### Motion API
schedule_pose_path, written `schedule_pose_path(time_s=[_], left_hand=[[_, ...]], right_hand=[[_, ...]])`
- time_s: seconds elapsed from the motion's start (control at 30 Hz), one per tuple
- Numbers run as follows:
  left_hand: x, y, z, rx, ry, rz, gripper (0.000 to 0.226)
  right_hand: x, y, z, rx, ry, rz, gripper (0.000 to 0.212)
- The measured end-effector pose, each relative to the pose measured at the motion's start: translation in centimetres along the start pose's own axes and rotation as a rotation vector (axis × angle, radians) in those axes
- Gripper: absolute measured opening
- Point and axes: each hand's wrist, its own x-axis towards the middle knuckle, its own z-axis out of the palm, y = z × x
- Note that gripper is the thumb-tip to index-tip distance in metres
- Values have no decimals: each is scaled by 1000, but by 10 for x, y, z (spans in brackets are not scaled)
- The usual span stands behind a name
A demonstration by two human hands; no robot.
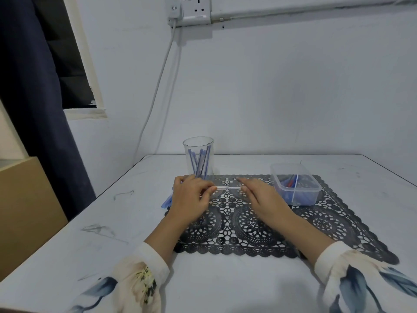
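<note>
The fingers of the left hand [191, 195] and the right hand [259, 196] pinch the ends of a thin clear plastic tube [226, 188] above the black lace placemat [248, 224]. Several blue pens [199, 162] already stand in the clear plastic cup [198, 141]. Parts remain in the clear plastic box [316, 190], so the work seems about half done.

Pale wall [270, 86]; socket [198, 10] at top, cable [158, 86] hanging; navy curtain [33, 109] beside dark window [67, 64]; scuffed white table [90, 222].
</note>
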Motion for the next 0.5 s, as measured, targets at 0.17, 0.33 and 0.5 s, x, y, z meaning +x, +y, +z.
schedule_pose_path(time_s=[0.17,0.33,0.5], left_hand=[[0,-4,2,65,-35,-104,22],[0,-6,3,70,-57,-133,24],[1,-5,4,73,-56,-136,25]], right_hand=[[-1,2,-3,-2,-4,48,44],[-1,7,3,-47,-155,103,17],[0,8,4,-102,-222,69,11]])
